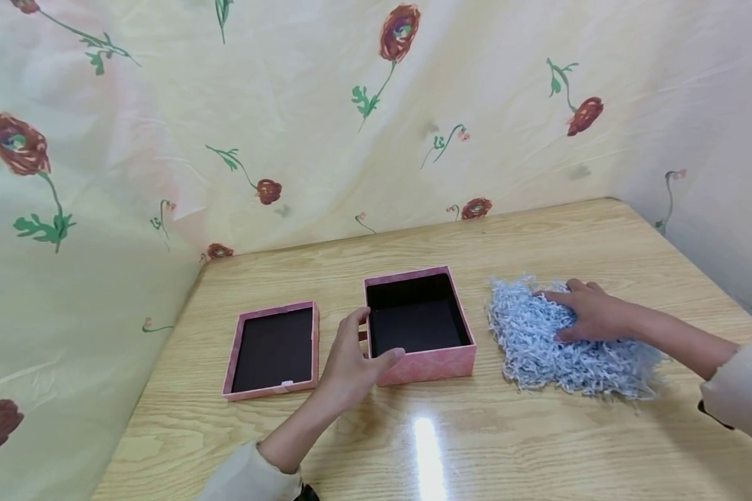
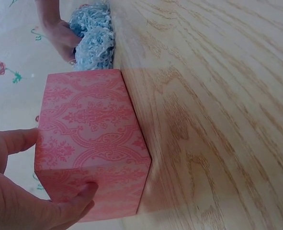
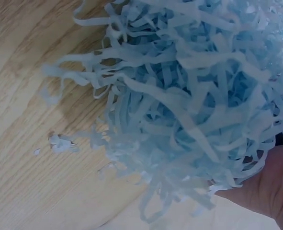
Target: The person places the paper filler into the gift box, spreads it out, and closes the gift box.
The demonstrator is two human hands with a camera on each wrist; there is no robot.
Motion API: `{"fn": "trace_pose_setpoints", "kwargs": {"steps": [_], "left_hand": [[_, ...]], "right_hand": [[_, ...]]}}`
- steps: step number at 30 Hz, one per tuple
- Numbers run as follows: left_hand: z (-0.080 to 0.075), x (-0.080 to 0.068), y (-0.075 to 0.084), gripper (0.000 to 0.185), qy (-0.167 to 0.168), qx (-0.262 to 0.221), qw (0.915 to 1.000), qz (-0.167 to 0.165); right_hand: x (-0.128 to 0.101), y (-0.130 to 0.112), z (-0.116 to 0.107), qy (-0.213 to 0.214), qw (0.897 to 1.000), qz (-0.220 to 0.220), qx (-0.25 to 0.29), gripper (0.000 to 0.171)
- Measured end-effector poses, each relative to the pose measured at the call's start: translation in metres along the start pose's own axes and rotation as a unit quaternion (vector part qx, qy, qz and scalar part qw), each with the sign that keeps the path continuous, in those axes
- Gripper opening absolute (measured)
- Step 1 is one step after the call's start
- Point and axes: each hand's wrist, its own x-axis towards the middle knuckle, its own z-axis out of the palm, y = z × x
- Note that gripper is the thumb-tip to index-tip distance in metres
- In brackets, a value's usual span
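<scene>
A pink patterned box [image 1: 426,365] with a black inside stands without a lid on the table. My left hand [image 1: 351,362] holds it at the near left corner, thumb at the front rim and fingers against the left side. In the left wrist view, the fingers bear on the box's patterned walls [image 2: 91,120]. To the right lies a loose heap of pale blue shredded paper [image 1: 533,348]. My right hand [image 1: 595,313] grips into the top of that heap, its fingertips partly buried. Paper strips [image 3: 189,96] fill most of the right wrist view.
A shallow pink lid [image 1: 316,348] with a black inside lies left of the box, inner face up. Small paper scraps [image 3: 62,143] are on the wooden table [image 1: 507,445]. Flower-printed cloth [image 1: 313,104] hangs behind and along the table's sides.
</scene>
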Motion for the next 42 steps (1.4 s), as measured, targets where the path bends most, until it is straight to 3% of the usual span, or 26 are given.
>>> {"fn": "trace_pose_setpoints", "kwargs": {"steps": [16, 30, 42], "left_hand": [[0.0, -0.001, 0.0, 0.081, -0.001, 0.0, 0.9999, -0.01], [0.0, 0.0, -0.002, 0.081, -0.003, -0.001, 1.0, -0.007], [0.0, -0.001, -0.002, 0.082, -0.005, 0.005, 1.0, -0.007]], "right_hand": [[0.0, 0.0, 0.004, 0.049, 0.998, -0.03, -0.001, 0.07], [-0.001, 0.005, -0.005, 0.051, 0.998, -0.041, 0.012, 0.063], [-0.003, 0.01, -0.023, 0.06, 0.998, -0.012, 0.025, 0.066]]}}
